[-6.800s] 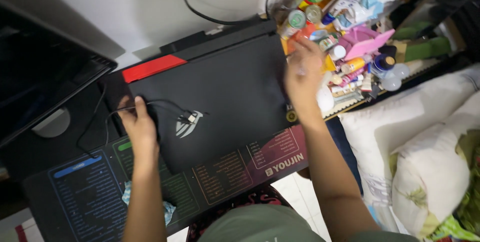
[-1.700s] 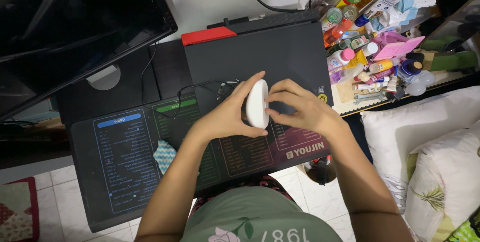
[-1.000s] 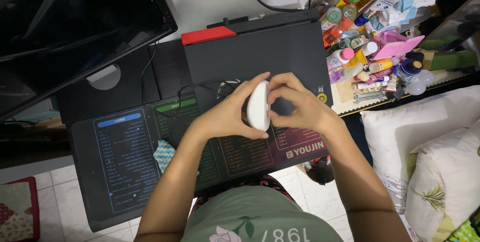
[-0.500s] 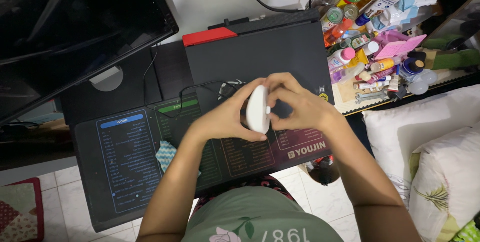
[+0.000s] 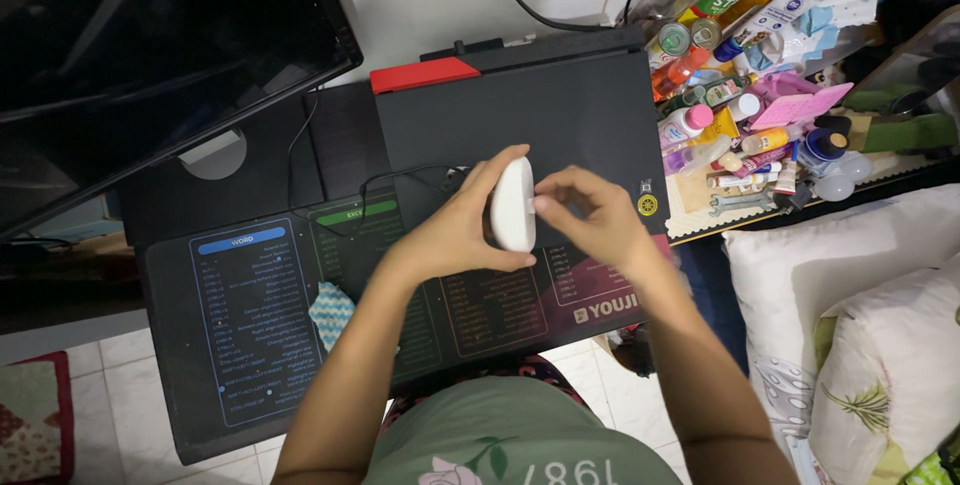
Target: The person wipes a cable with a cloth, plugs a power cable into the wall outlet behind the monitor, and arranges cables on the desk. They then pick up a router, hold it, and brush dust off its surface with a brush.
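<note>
My left hand (image 5: 455, 230) grips a white oval mouse-shaped object (image 5: 513, 205), held on edge above a closed black laptop (image 5: 520, 115). My right hand (image 5: 590, 220) sits just to the right of it, fingertips pinched against its side. A thin black cable (image 5: 400, 177) lies across the laptop lid behind my hands. The laptop rests on a dark desk mat (image 5: 250, 325) printed with coloured tables.
A black monitor (image 5: 150, 55) stands at the upper left. Several bottles, tubes and cans (image 5: 740, 95) crowd the shelf at the upper right. A blue patterned cloth (image 5: 330, 310) lies on the mat. Pillows (image 5: 850, 325) are at the right. White floor tiles show below.
My right hand has loosened from covering the white object to pinching its side. Earlier both hands were on the laptop lid; now they hold the white object.
</note>
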